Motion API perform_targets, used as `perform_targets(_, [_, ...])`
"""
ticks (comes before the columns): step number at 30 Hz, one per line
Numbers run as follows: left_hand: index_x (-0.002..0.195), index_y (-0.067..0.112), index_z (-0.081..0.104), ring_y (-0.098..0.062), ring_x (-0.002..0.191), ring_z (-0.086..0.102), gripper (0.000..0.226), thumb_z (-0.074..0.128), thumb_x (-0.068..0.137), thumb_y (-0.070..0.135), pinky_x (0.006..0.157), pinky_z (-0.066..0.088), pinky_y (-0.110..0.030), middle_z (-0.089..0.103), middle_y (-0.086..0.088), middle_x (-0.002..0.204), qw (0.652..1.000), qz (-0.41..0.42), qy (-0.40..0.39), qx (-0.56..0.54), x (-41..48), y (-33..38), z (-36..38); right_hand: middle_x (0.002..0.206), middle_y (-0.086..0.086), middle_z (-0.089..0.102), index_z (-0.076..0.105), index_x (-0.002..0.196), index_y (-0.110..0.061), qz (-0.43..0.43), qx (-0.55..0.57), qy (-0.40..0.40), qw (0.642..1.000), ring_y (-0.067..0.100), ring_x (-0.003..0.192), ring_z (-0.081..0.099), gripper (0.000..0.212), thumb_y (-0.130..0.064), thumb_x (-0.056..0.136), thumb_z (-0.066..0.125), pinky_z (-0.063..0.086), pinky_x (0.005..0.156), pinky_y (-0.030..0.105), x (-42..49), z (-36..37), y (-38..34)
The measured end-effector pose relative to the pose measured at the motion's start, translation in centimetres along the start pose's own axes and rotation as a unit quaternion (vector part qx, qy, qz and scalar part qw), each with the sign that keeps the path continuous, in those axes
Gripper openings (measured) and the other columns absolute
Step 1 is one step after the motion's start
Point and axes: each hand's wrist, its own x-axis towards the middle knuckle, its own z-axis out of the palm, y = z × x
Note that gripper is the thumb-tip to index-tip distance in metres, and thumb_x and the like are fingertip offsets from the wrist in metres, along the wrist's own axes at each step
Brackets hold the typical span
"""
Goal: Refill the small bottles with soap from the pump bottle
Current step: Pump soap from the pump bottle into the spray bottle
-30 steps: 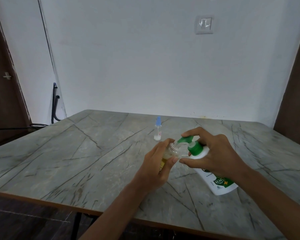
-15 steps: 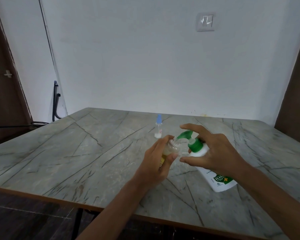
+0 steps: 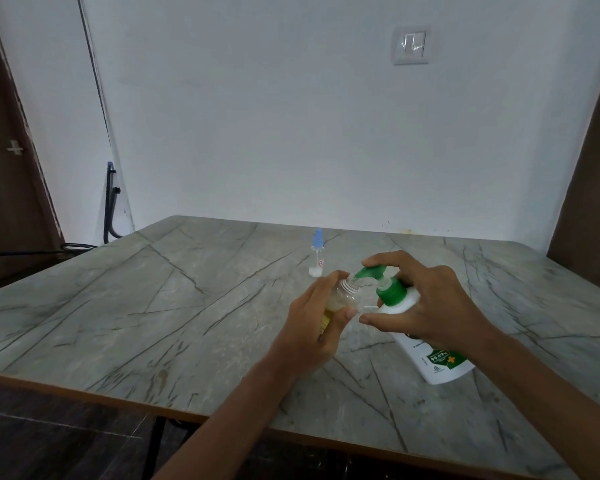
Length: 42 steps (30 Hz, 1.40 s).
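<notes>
Small clear bottle (image 3: 345,296): uncapped and tilted, held above the tabletop's (image 3: 153,306) near middle, threaded neck at the pump spout. It is thin, light plastic that probably dents if squeezed, so hold the body. Yellowish liquid sits low inside.
Left hand (image 3: 312,330): fingers (image 3: 328,280) wrapped round that bottle's body.
Pump bottle (image 3: 430,351): white, smooth, rounded, leaning, base apparently on the tabletop. Likely heavier and slippery if soapy, so steady it at the shoulder.
Right hand (image 3: 430,303): grasps the shoulder, forefinger on the green pump head (image 3: 373,271).
Blue-capped bottle (image 3: 316,254): upright, farther back, untouched.
Tabletop: hard, grey, veined stone pattern.

Left hand (image 3: 312,336) around small bottle (image 3: 347,295); right hand (image 3: 430,306) on tilted pump bottle (image 3: 442,362)
</notes>
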Motion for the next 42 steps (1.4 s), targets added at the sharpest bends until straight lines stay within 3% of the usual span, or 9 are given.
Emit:
perform_targets(5, [0.128,0.009,0.046,-0.008,0.090,0.060,0.038,0.055,0.095,0.024,0.075,0.051,-0.016,0.056,0.003,0.112,1.000,-0.002,-0.005,-0.003,-0.12,-0.02,0.00,0.082,-0.014,0.072,0.055,0.112,-0.047,-0.013,0.018,0.016,1.000,0.004,0.069,0.070,0.061,-0.048,0.061,0.086,0.056,0.058,0.017,0.07,-0.05,-0.15])
perform_targets(10, [0.128,0.007,0.048,-0.011,0.083,0.059,0.038,0.053,0.095,0.025,0.070,0.051,-0.021,0.060,-0.004,0.109,1.000,-0.001,-0.024,0.000,-0.22,-0.01,0.01,0.082,-0.020,0.069,0.055,0.107,-0.047,-0.014,0.029,0.027,0.999,-0.003,0.072,0.069,0.055,-0.052,0.059,0.082,0.052,0.059,0.008,-0.03,-0.11,-0.53])
perform_targets(15, [0.128,0.005,0.048,0.001,0.095,0.057,0.039,0.055,0.094,0.023,0.079,0.046,-0.009,0.055,0.004,0.114,1.000,-0.017,-0.006,0.006,-0.09,0.08,-0.05,0.085,-0.015,0.072,0.052,0.118,-0.047,-0.015,0.002,0.002,1.000,0.004,0.072,0.069,0.063,-0.054,0.064,0.083,0.055,0.061,0.019,0.03,0.02,-0.17])
perform_targets(20, [0.130,0.010,0.046,0.008,0.100,0.055,0.039,0.055,0.094,0.022,0.082,0.044,-0.007,0.055,0.004,0.116,1.000,-0.024,0.002,0.004,0.00,0.07,0.00,0.092,-0.015,0.070,0.041,0.132,-0.052,-0.016,-0.029,-0.006,0.999,0.007,0.074,0.068,0.079,-0.055,0.065,0.083,0.057,0.068,0.024,-0.02,0.07,-0.01])
perform_targets(26, [0.131,0.010,0.044,0.009,0.100,0.054,0.040,0.055,0.094,0.021,0.082,0.044,-0.007,0.054,0.004,0.116,1.000,-0.021,0.001,0.007,0.01,0.02,0.09,0.090,-0.013,0.072,0.049,0.123,-0.046,-0.017,-0.016,-0.002,1.000,0.008,0.074,0.069,0.068,-0.052,0.066,0.084,0.057,0.064,0.026,0.01,0.13,0.19])
perform_targets(31, [0.131,0.013,0.043,0.009,0.100,0.054,0.040,0.055,0.094,0.024,0.083,0.044,-0.008,0.053,0.005,0.117,1.000,-0.019,0.001,0.015,-0.07,-0.18,-0.17,0.082,-0.007,0.073,0.052,0.116,-0.056,-0.004,0.021,0.009,1.000,0.014,0.066,0.070,0.064,-0.052,0.062,0.084,0.059,0.055,0.032,0.16,0.05,0.05])
perform_targets(35, [0.129,0.007,0.048,-0.002,0.091,0.057,0.039,0.056,0.094,0.022,0.075,0.046,-0.010,0.057,0.000,0.113,1.000,-0.010,-0.023,0.018,-0.17,-0.29,-0.16,0.085,-0.023,0.069,0.058,0.108,-0.048,-0.011,0.036,0.019,0.999,0.003,0.073,0.071,0.054,-0.056,0.059,0.080,0.059,0.059,0.023,0.07,-0.12,-0.31])
perform_targets(38, [0.129,0.005,0.048,-0.007,0.091,0.059,0.038,0.056,0.095,0.021,0.076,0.049,-0.016,0.058,-0.005,0.113,0.999,-0.006,-0.030,0.017,-0.19,-0.36,-0.03,0.084,-0.025,0.067,0.057,0.105,-0.046,-0.005,0.040,0.021,0.999,0.002,0.071,0.070,0.052,-0.055,0.059,0.080,0.058,0.057,0.024,0.11,-0.13,-0.42])
perform_targets(42, [0.130,0.011,0.045,0.003,0.098,0.056,0.039,0.056,0.094,0.024,0.079,0.048,-0.012,0.056,0.003,0.116,1.000,-0.012,-0.007,0.019,-0.07,-0.36,-0.14,0.084,-0.014,0.072,0.053,0.114,-0.049,-0.002,0.019,0.001,1.000,0.008,0.068,0.070,0.058,-0.060,0.064,0.078,0.058,0.057,0.028,0.14,0.01,-0.14])
